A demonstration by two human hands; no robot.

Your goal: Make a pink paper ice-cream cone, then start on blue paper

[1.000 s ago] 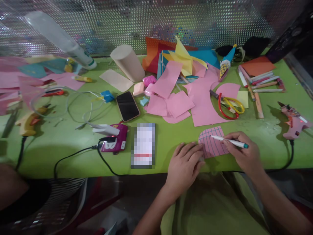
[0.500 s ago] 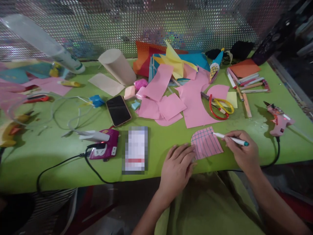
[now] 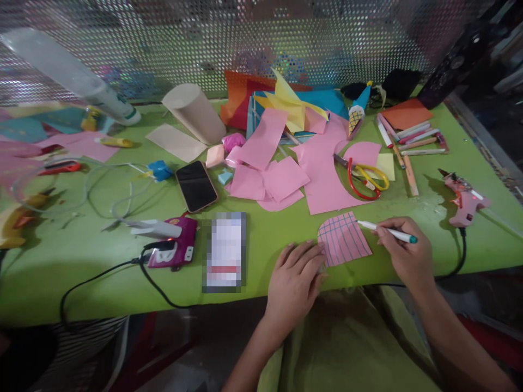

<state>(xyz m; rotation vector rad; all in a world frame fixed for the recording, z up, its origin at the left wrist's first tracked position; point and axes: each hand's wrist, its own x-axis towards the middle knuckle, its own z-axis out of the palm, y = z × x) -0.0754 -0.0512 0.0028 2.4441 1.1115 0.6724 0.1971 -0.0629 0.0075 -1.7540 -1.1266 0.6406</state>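
Note:
A pink paper piece (image 3: pixel 343 238) with a drawn grid and a rounded top lies near the front edge of the green table (image 3: pixel 102 261). My left hand (image 3: pixel 296 280) rests flat on the table, fingers together and stretched, fingertips on the paper's lower left corner. My right hand (image 3: pixel 404 247) is closed around a white marker with a teal cap (image 3: pixel 386 231); its tip touches the paper's upper right edge.
Scissors with red and yellow handles (image 3: pixel 365 177) lie on pink sheets (image 3: pixel 322 174) behind the paper. A pink glue gun (image 3: pixel 463 198) stands at the right, pens (image 3: pixel 412 139) further back. Two phones (image 3: pixel 196 185) and a power strip (image 3: pixel 171 247) lie to the left.
The view shifted, so everything moved slightly left and down in the picture. The marker tip went from the middle of the gridded paper to its upper right edge. My left hand stays put.

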